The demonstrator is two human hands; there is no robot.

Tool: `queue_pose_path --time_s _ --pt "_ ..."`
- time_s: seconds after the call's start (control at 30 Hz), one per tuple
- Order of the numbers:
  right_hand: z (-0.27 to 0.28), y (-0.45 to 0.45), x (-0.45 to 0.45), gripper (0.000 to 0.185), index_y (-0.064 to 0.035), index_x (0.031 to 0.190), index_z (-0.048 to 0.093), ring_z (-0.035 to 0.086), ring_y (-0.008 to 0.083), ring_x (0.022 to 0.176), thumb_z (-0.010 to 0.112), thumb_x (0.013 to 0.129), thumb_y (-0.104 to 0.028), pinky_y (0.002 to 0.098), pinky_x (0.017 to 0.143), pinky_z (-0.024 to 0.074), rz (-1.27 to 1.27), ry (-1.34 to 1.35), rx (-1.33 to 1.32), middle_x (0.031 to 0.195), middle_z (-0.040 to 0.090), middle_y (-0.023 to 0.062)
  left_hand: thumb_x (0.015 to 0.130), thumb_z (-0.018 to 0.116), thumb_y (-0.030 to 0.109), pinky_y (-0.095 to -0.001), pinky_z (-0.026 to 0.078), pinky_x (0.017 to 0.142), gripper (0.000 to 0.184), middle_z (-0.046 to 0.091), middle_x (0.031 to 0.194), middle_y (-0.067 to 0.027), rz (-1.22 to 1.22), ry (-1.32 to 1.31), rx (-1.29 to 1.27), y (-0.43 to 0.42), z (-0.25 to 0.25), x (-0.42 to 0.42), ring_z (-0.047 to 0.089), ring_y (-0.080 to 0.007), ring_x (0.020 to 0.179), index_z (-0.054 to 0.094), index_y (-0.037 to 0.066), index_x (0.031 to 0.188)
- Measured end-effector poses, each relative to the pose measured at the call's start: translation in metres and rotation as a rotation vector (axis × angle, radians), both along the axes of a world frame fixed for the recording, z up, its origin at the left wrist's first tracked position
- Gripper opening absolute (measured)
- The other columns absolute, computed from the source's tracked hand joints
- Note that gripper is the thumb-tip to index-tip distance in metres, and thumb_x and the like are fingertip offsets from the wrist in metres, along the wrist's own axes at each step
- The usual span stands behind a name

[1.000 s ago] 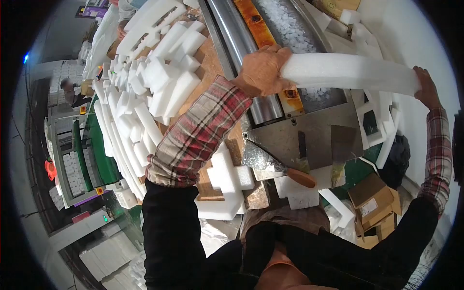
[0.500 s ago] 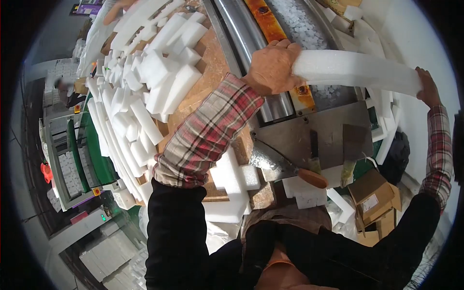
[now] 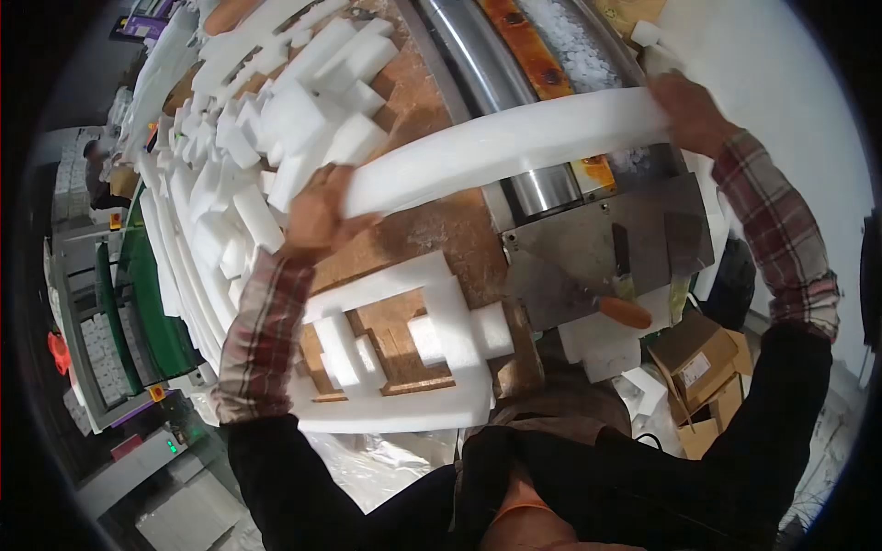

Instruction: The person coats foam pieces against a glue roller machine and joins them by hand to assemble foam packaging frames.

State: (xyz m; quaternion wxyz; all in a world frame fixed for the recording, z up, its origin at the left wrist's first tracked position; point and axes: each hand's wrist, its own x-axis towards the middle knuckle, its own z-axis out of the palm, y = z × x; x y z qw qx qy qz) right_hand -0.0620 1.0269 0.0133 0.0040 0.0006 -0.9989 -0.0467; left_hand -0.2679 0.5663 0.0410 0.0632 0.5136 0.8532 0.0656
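A long, slightly bowed white foam bar spans from ten o'clock to nearly two o'clock, held at both ends. The person's left hand grips its near end at ten o'clock, fingers curled over the end and the thumb stretched along the lower edge toward three o'clock. The left forearm, in a rolled red, cream and black plaid sleeve, climbs from eight o'clock with the elbow bent. At two o'clock the right hand is clamped on the bar's other end, its fingertips blurred and partly hidden; that forearm rises from the three o'clock side and angles inward to the wrist, so the arms are spread wide.

The bar crosses above a brown wooden table and a polished steel roller, beside which runs a rust-stained orange metal strip; whether it touches them cannot be told. A heap of white foam offcuts lies at eleven o'clock, white foam strips and blocks at seven, and a scraper with an orange-brown handle just past three.
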Motion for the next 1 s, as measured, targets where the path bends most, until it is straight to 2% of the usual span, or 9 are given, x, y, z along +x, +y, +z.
queue_pose_path --time_s 0.07,0.13,0.2,0.23,0.3,0.47,0.63,0.83,1.0 --pt "0.018 -0.071 -0.031 0.026 -0.0039 0.089 0.050 0.053 0.0322 0.078 0.061 0.066 -0.004 0.0411 0.069 0.0446 -0.076 -0.060 0.023 0.086 0.056 0.0123 0.064 0.076 0.029 -0.0381 0.047 0.081 0.064 0.055 0.105 -0.0157 0.036 0.003 0.012 -0.060 0.002 -0.010 0.056 -0.0312 0.090 0.048 0.002 0.115" --pt "0.013 -0.122 -0.052 0.028 -0.0040 0.089 0.052 0.054 0.0309 0.078 0.064 0.063 -0.003 0.0385 0.065 0.0452 0.113 0.101 -0.013 0.084 0.057 0.0125 0.059 0.079 0.022 -0.0382 0.047 0.081 0.065 0.055 0.105 -0.0144 0.191 -0.051 -0.055 -0.119 0.013 -0.011 0.056 -0.0313 0.090 0.049 0.002 0.114" --pt "-0.010 -0.164 -0.075 0.022 -0.0026 0.088 0.058 0.058 0.0318 0.074 0.061 0.070 -0.014 0.0395 0.066 0.0485 0.465 0.542 -0.274 0.081 0.060 0.0152 0.056 0.080 0.017 -0.0380 0.047 0.081 0.065 0.055 0.105 -0.0129 0.352 -0.047 -0.076 -0.177 0.024 -0.003 0.056 -0.0312 0.089 0.050 0.002 0.112" --pt "0.029 -0.211 -0.082 0.021 -0.0028 0.089 0.059 0.060 0.0314 0.076 0.061 0.068 -0.005 0.0382 0.067 0.0495 0.206 -0.040 -0.017 0.083 0.061 0.0156 0.056 0.080 0.017 -0.0380 0.047 0.081 0.065 0.055 0.105 -0.0129 0.367 -0.029 -0.067 -0.210 0.030 0.003 0.056 -0.0312 0.089 0.050 0.002 0.112" --pt "0.028 -0.267 -0.096 0.029 -0.0048 0.092 0.054 0.056 0.0301 0.084 0.065 0.066 -0.004 0.0380 0.072 0.0476 0.145 -0.277 -0.108 0.090 0.060 0.0124 0.055 0.079 0.015 -0.0380 0.046 0.081 0.062 0.055 0.104 -0.0127 0.473 -0.014 -0.078 -0.273 0.045 0.013 0.055 -0.0312 0.089 0.052 0.002 0.110" --pt "0.061 -0.343 -0.086 0.050 -0.0052 0.100 0.052 0.054 0.0295 0.095 0.069 0.054 0.003 0.0396 0.081 0.0456 0.418 0.168 -0.371 0.105 0.056 0.0119 0.054 0.080 0.018 -0.0392 0.045 0.081 0.062 0.054 0.104 -0.0128 0.565 0.085 0.285 -0.375 0.090 0.062 0.054 -0.0316 0.090 0.053 0.003 0.108" --pt "0.099 -0.360 -0.052 0.067 -0.0037 0.114 0.051 0.053 0.0295 0.098 0.072 0.050 -0.001 0.0368 0.085 0.0442 0.424 0.224 -0.547 0.109 0.056 0.0122 0.055 0.083 0.023 -0.0428 0.043 0.083 0.066 0.048 0.109 -0.0163 0.636 0.257 0.440 -0.394 0.109 0.098 0.050 -0.0349 0.095 0.054 0.009 0.112" --pt "0.131 -0.341 -0.029 0.065 -0.0014 0.119 0.049 0.055 0.0285 0.092 0.074 0.058 -0.006 0.0370 0.082 0.0445 0.426 0.184 -0.609 0.112 0.055 0.0130 0.058 0.084 0.020 -0.0438 0.045 0.087 0.068 0.047 0.111 -0.0171 0.737 0.027 0.536 -0.384 0.128 0.104 0.050 -0.0345 0.100 0.052 0.012 0.117" --pt "0.116 -0.324 0.002 0.062 -0.0019 0.121 0.049 0.054 0.0274 0.096 0.074 0.065 -0.011 0.0358 0.085 0.0438 0.140 0.243 -0.659 0.116 0.055 0.0134 0.058 0.085 0.020 -0.0434 0.044 0.089 0.069 0.046 0.114 -0.0177 0.692 -0.375 0.802 -0.369 0.111 0.102 0.049 -0.0335 0.106 0.051 0.012 0.118"
